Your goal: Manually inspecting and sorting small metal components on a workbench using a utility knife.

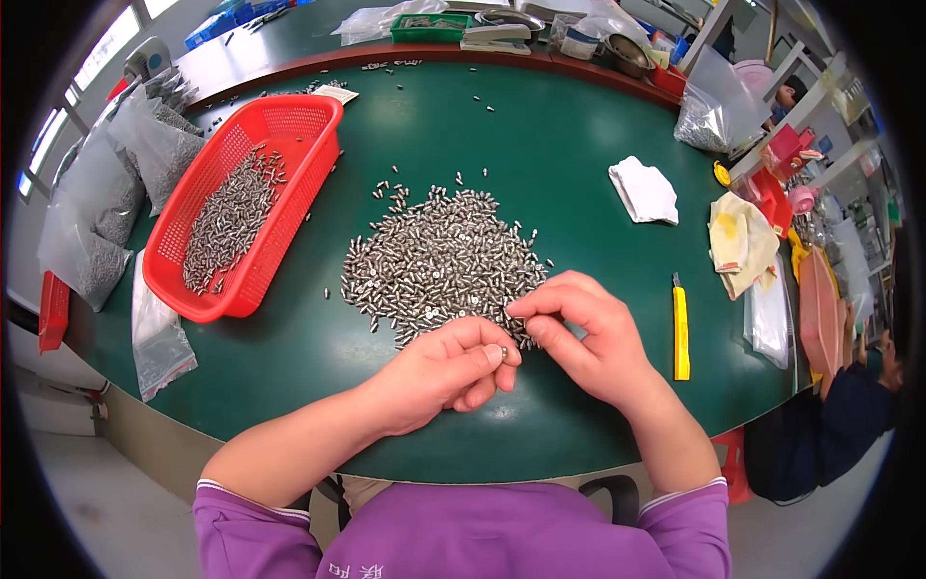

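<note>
A wide heap of small bullet-shaped metal parts [434,256] lies on the green table in front of me. At its near edge my left hand [449,372] is closed, pinching one small metal part [503,354] between thumb and forefinger, its other fingers curled. My right hand [593,333] is at the heap's near right edge. Its thumb and forefinger are a little apart, their tips by the loose parts, and I see nothing held between them. A red perforated basket [313,183] at the left contains a thinner layer of the same parts.
Plastic bags of parts [101,217] line the left edge, beside a flat clear bag [159,333]. To the right are a white cloth [643,190], a yellow cutter knife [681,333] and a yellowish cloth [741,241]. A green tray [431,29] stands far back; another person [820,434] sits at right.
</note>
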Available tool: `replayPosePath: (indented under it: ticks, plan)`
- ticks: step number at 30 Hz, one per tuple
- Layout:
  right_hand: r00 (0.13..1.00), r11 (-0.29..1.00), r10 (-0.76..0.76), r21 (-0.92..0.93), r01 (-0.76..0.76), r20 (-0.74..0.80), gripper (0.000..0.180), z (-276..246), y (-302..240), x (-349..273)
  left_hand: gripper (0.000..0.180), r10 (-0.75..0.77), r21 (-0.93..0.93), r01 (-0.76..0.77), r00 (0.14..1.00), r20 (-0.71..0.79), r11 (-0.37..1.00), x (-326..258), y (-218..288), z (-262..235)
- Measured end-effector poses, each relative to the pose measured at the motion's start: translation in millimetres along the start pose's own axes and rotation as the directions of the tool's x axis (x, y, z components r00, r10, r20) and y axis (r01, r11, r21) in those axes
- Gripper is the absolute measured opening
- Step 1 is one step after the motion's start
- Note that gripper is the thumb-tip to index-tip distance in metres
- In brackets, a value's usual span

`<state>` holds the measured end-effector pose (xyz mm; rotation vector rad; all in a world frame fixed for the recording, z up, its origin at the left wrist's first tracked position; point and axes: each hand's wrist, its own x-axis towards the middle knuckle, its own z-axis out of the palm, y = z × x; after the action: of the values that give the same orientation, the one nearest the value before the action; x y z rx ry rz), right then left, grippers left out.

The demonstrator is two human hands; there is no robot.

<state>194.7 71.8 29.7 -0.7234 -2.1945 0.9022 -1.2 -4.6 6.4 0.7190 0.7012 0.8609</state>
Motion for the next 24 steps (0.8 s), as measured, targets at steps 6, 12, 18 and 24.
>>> replayPosePath:
  ticks: [6, 12, 18, 24]
  plan:
    - [0.996, 0.943, -0.006, -0.332, -0.023, -0.087, 0.015, -8, 10, 2, 0.018, -0.007, 0.006, 0.007, 1.000, 0.008, 1.000, 0, -1, 0]
    - [0.995, 0.894, 0.044, -0.442, -0.079, -0.089, 0.013, -14, 12, 1, 0.017, 0.019, 0.051, -0.018, 1.000, -0.016, 0.999, 0, 0, 1]
    - [0.993, 0.903, 0.115, -0.417, -0.101, 0.007, 0.011, -12, 16, -1, 0.018, 0.036, -0.071, -0.037, 0.999, -0.011, 0.997, 1, -1, -2]
    - [0.989, 0.896, 0.146, -0.426, -0.125, 0.017, 0.011, -12, 14, -2, 0.015, 0.029, -0.095, -0.029, 1.000, -0.001, 0.995, 2, -2, -3]
